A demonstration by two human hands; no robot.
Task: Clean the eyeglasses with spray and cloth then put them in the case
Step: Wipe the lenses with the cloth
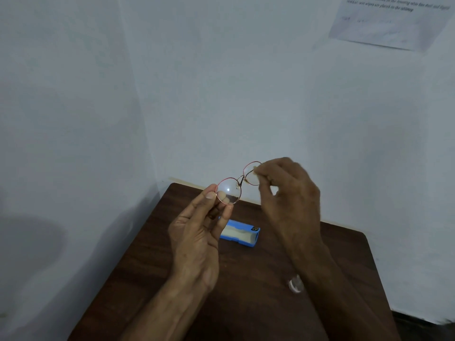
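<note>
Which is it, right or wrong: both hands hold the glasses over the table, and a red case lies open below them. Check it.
Wrong in one respect: the case is blue, not red. The head view shows it. The rest stands: the left hand and right hand hold the glasses over the table, the case open below them.

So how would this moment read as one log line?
glasses: held up | left hand: pinches one rim | right hand: pinches other rim | case: open, on table | bottle: on table
</note>
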